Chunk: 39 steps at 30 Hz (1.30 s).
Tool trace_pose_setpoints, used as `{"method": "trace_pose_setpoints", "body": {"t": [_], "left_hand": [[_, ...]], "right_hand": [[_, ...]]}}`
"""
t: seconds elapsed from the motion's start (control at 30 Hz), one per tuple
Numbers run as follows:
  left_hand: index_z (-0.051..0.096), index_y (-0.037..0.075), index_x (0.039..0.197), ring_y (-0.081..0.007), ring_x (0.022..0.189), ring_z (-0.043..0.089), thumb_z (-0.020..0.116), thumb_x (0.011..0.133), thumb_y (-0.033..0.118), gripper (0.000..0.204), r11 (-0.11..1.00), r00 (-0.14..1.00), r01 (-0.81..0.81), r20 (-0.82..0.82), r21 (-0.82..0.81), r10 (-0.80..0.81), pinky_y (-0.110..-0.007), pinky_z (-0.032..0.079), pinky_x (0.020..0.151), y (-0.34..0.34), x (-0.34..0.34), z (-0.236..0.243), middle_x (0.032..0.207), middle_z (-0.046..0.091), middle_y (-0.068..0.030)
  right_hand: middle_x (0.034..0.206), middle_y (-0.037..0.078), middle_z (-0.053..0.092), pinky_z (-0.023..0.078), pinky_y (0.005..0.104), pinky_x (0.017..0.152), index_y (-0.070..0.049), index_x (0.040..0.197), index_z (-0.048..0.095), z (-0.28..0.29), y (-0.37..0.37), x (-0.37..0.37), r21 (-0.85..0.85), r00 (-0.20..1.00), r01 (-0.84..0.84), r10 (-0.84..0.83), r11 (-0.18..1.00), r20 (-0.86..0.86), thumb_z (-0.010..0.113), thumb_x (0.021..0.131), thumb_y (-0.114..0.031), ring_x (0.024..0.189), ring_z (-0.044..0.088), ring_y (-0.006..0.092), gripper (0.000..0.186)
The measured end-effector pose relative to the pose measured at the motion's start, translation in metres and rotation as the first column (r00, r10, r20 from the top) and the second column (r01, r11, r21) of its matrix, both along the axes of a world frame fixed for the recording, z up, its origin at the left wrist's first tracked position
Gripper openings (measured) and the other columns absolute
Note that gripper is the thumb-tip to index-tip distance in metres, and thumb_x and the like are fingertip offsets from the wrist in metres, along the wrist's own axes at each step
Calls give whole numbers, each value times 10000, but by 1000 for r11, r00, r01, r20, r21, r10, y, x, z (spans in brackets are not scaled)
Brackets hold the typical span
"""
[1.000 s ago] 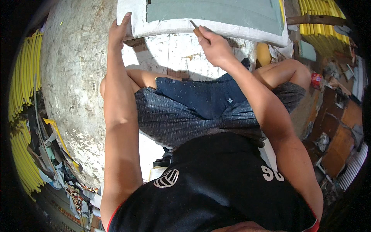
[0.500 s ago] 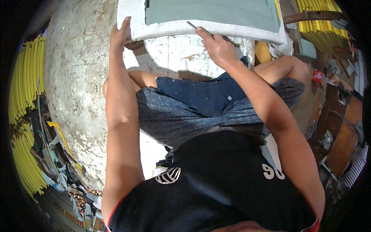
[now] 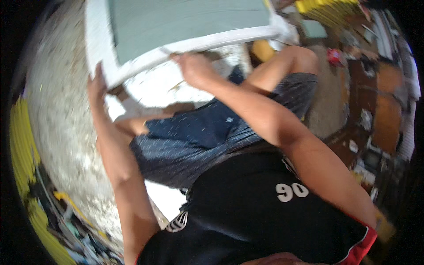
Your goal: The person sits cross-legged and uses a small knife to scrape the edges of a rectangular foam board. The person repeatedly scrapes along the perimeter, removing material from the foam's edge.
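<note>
A large flat panel [image 3: 190, 22] with a grey-green middle and a white, fabric-like border lies in front of me, tilted in the view. My left hand [image 3: 97, 88] grips its near left corner, thumb up along the border and fingers partly hidden at the edge. Closed round a slim rod-like tool [image 3: 166, 51], my right hand [image 3: 194, 70] is at the panel's near edge. The tool's tip rests at or just over the white border; motion blur hides its exact kind and whether it touches.
I sit cross-legged on a worn, paint-scuffed board [image 3: 57, 132]. Stacked yellow slats [image 3: 22, 137] stand at the left, and more yellow slats [image 3: 327, 11] at the far right. Scraps, a red packet [image 3: 335, 57] and brown boards [image 3: 386, 106] clutter the right side.
The view has swung, so panel, hands and legs sit farther left and the panel looks more slanted. The tool has shifted along the border toward the left corner. Both hands keep their holds.
</note>
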State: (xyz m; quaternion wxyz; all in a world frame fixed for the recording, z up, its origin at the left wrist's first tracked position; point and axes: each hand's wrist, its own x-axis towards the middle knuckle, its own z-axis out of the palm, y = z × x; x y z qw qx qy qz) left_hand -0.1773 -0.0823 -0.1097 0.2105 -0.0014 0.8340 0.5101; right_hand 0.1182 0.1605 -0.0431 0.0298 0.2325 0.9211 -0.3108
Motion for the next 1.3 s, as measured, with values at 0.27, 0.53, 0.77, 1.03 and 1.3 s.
{"method": "trace_pose_setpoints", "body": {"t": [0.27, 0.53, 0.77, 1.03, 1.3], "left_hand": [[281, -81, 1548, -323, 1406, 470, 709, 914, 573, 1007, 984, 995, 64, 67, 166, -76, -469, 442, 1105, 12, -4, -11, 1514, 479, -218], [391, -134, 1481, -327, 1261, 581, 594, 943, 656, 978, 986, 996, 34, -75, -162, -47, -408, 463, 1053, 15, 15, 14, 1387, 579, -270], [574, -80, 1350, -272, 1111, 649, 734, 907, 523, 765, 993, 991, -2, -134, 118, 18, -382, 502, 957, 12, 16, 12, 1241, 676, -210], [578, -76, 1354, -270, 1115, 668, 745, 877, 561, 814, 986, 993, -11, -113, 167, 30, -380, 518, 956, 1, 5, -7, 1231, 683, -221], [556, -76, 1376, -287, 1093, 676, 773, 856, 564, 853, 984, 999, -48, -1, 171, 49, -382, 538, 929, 7, -1, -11, 1229, 682, -227]], "right_hand": [[900, 329, 681, 515, 507, 921, 100, 982, 705, -39, 21, 7, -428, 976, 217, -197, 878, 91, 169, 1077, -586, 933, 697, 425, 875], [614, 12, 498, 428, 307, 410, -18, 1032, 694, -7, 18, -5, -881, 894, 388, -341, 269, 290, 272, 1017, -730, 446, 494, 116, 828], [781, 63, 625, 487, 298, 476, -31, 1397, 569, 1, 13, 17, -633, 858, 463, -494, 620, 144, 560, 1022, -458, 565, 587, 127, 569], [1350, 234, 622, 485, 415, 969, -122, 1537, 443, 36, -8, 27, -467, 978, 199, -206, 861, 37, 625, 970, -303, 1162, 626, 364, 622], [1243, 275, 665, 532, 423, 905, -108, 1523, 457, 50, -9, 21, -360, 985, 149, -108, 921, 132, 600, 985, -303, 1071, 681, 377, 590]]}}
